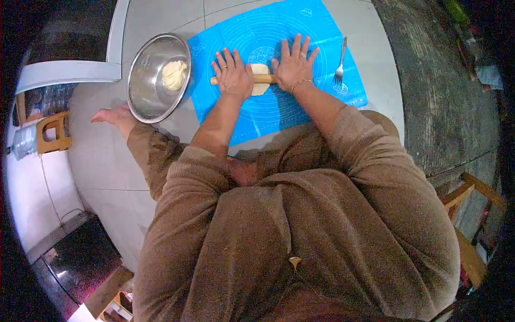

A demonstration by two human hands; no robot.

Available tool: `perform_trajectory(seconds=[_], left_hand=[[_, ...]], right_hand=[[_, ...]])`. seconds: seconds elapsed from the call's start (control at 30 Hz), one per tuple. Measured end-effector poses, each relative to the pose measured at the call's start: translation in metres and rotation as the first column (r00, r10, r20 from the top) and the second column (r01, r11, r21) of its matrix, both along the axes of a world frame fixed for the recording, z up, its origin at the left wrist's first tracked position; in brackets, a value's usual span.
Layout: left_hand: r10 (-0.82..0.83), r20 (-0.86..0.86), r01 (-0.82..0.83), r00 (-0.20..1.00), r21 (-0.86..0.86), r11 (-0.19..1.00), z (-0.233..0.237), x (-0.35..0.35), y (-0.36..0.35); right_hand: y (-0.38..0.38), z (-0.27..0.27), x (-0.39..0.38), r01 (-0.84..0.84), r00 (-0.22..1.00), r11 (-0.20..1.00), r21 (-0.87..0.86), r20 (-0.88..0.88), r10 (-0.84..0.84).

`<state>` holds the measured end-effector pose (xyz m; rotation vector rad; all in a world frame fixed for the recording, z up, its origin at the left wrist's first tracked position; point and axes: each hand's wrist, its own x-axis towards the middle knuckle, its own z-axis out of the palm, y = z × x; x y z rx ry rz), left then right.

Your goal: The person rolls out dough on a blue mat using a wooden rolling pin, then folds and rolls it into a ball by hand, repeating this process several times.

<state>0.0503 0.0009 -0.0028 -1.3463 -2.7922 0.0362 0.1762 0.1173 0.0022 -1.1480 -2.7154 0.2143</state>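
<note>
A wooden rolling pin [264, 79] lies across a small flattened piece of dough [259, 89] on a blue silicone mat [236, 126] printed with circles. My left hand [234, 74] rests palm down on the pin's left end, fingers stretched out and spread. On the right end, my right hand [293, 68] presses down the same way, its fingers also extended. The palms cover most of the pin. To the left of the mat, a steel bowl [140, 88] holds a lump of pale dough [175, 75]. A fork [340, 67] lies on the mat's right side, tines toward me.
The mat is spread on a tiled floor [102, 161], with my legs around its near edge. A dark ribbed mat [429, 80] runs along the right. Wooden furniture [469, 252] stands at lower right, and a glossy black object [80, 263] at lower left.
</note>
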Motion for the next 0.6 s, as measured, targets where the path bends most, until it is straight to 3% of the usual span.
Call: perform_trajectory(seconds=[0.1, 0.27, 0.37, 0.6], left_hand=[[0.018, -0.017, -0.019, 1.0, -0.03, 0.999, -0.001, -0.005, 0.007], [-0.07, -0.079, 0.082, 0.994, 0.157, 0.984, -0.018, -0.019, 0.013], [-0.066, -0.07, 0.075, 0.995, 0.133, 0.988, -0.018, -0.024, 0.019], [-0.034, 0.003, 0.033, 0.999, 0.103, 0.994, -0.016, -0.037, 0.035]], right_hand=[[0.004, -0.004, -0.003, 0.01, 0.999, 1.0, 0.014, -0.035, -0.009], [0.017, -0.017, -0.012, 0.028, 0.989, 0.997, 0.076, -0.147, -0.017], [0.018, -0.006, -0.015, 0.089, 0.996, 0.996, 0.008, 0.003, -0.089], [0.029, -0.013, -0.027, 0.145, 0.988, 0.989, 0.033, 0.054, -0.146]])
